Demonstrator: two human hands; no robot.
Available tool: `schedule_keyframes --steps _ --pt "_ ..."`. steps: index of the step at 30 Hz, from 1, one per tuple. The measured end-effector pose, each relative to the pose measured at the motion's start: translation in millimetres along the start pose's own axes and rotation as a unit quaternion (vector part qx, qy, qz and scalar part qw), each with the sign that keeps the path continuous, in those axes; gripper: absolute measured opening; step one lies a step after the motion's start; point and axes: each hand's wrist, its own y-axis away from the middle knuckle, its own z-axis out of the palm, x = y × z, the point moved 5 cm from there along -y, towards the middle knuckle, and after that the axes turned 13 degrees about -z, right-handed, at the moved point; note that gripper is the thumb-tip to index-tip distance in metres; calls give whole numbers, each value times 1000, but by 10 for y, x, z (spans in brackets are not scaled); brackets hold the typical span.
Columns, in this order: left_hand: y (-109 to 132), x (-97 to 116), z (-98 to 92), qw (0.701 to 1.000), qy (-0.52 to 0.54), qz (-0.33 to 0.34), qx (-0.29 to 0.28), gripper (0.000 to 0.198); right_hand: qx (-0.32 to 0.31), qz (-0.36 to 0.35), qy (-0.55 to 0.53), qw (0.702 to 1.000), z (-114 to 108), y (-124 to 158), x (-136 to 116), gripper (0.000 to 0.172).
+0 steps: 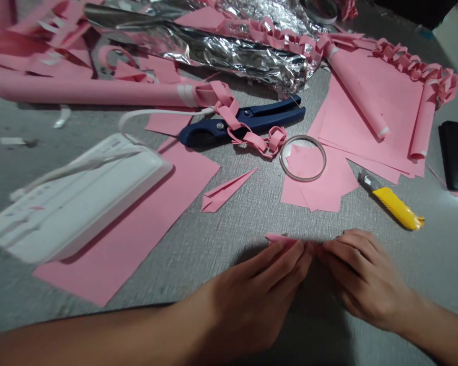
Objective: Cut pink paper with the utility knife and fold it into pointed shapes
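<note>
Between my two hands, low over the grey tabletop, is a small folded piece of pink paper (278, 238), mostly covered by fingers. My left hand (263, 279) is closed on it, fingers pressed together along its edge. My right hand (361, 274) pinches at the paper's right end, its fingertips meeting those of the left. Just beyond lies a folded pointed pink paper (229, 192). A roll of tape (313, 178) rests on several cut pink pieces (330, 185). To the right is a yellow box cutter (399, 207).
A white power bank or similar flat device (80, 198) with a cable lies on a pink sheet (137, 244) at left. Blue-handled pliers-like tool (248, 119), paper chains (252, 137), rolled pink tubes (99, 91), crumpled foil (213, 51), stacked pink sheets (381, 101) and a black phone (456, 155) surround.
</note>
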Motion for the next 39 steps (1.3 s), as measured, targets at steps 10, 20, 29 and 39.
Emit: schedule_keyframes --steps 10,20,29,39 --pt "-18 -46 -5 1000 10 -1 -12 43 -12 -22 23 999 35 42 -36 36" --pt "5 -45 -2 1000 -2 18 -12 45 -3 -5 0 1000 16 24 -16 33" --pt "-248 -472 9 974 187 -122 -46 23 33 -16 6 999 -19 -33 -2 27" --pt "-196 -224 -124 995 71 -53 38 28 22 -32 -34 999 44 -18 -125 20"
